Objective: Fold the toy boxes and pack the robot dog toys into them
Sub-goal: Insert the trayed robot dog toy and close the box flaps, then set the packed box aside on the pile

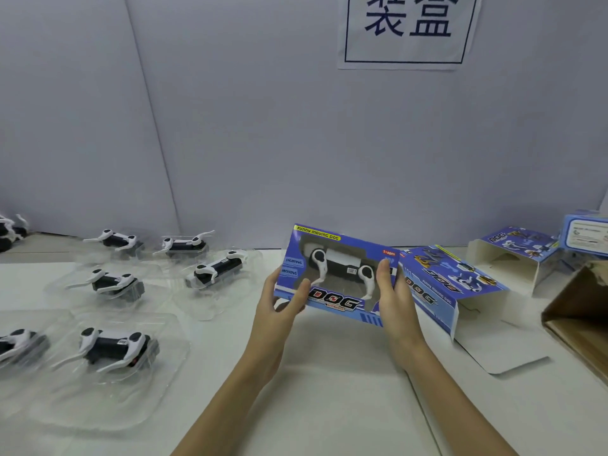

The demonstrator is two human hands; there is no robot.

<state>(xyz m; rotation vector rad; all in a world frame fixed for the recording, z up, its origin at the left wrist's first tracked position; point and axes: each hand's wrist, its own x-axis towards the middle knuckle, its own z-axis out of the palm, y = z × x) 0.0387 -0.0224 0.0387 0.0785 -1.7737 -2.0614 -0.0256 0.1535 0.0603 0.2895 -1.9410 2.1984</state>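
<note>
A: Both hands, left hand [283, 301] and right hand [393, 291], grip the blue windowed cardboard box [335, 274] above the white table [329, 390], white robot dog toy [342, 268] inside?

B: Yes. Squeeze only the edges while closing flaps, I'd say.

Blue toy box [335, 274], black-and-white robot dogs [116, 348], white table [329, 373].

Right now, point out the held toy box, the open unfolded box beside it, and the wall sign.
held toy box [332, 311]: head view, printed front below window.
open unfolded box [460, 284]: head view, blue top panel.
wall sign [408, 28]: head view, white sheet.
</note>
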